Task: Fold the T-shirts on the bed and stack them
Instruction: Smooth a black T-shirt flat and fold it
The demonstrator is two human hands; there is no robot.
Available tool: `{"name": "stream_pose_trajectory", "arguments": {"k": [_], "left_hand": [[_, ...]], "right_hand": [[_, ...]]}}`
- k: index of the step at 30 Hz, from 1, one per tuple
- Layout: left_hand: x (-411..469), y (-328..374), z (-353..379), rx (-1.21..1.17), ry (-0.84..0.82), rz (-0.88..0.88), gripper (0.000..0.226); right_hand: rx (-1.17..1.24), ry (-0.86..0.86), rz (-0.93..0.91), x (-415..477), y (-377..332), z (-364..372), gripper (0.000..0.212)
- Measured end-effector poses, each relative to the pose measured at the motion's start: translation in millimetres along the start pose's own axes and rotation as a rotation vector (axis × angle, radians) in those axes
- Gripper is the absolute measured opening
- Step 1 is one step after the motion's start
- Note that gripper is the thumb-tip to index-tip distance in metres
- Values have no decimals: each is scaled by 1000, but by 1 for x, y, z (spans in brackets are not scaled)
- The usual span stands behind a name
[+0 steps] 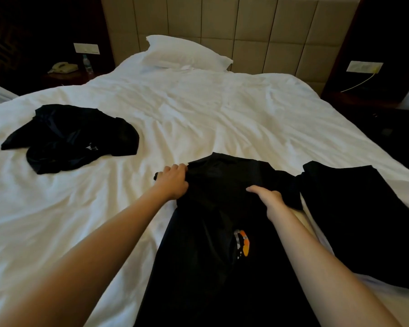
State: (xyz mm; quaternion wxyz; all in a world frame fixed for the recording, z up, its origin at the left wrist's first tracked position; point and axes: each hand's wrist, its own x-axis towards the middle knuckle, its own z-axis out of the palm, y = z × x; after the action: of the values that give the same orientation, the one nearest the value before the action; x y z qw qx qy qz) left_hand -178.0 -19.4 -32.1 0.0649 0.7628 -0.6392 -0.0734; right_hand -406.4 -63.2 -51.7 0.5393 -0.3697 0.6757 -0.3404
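T-shirt (pixel 210 244) on bed (pixel 175 109), left hand (pixel 172 182) gripping shoulder, right hand (pixel 269 201) apparently pinching it

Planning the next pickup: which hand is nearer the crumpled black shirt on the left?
Left. The left hand sits right of the crumpled shirt, gripping the spread shirt; the right hand lies farther right.

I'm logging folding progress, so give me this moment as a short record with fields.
In hand: print shirt, black, spread on the bed before the person
Left hand: grips its top edge, left side
Right hand: grips its top edge, right side
Likely done: flat shirt at right, apparently folded
Waiting: crumpled shirt at far left
Stack: no shirt lies on another yet
Also: pillow at the head of the bed
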Motion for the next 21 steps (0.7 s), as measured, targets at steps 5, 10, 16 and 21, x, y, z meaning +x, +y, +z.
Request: {"name": "stream_pose_trajectory", "arguments": {"k": [5,10,16,21], "left_hand": [[29,-19,5,-153,-124,-140,57],[48,-17,-23,-118,-208,41,24],[83,11,-54,-214,-265,166,13],[108,54,-33,-61,94,88,17]], "right_hand": [[-230,80,-180,15,-1,4,50],[-470,221,-314,20,-19,-6,40],[-834,478,-445,20,-37,-28,31],[-1047,592,-543,18,-58,-51,24]]}}
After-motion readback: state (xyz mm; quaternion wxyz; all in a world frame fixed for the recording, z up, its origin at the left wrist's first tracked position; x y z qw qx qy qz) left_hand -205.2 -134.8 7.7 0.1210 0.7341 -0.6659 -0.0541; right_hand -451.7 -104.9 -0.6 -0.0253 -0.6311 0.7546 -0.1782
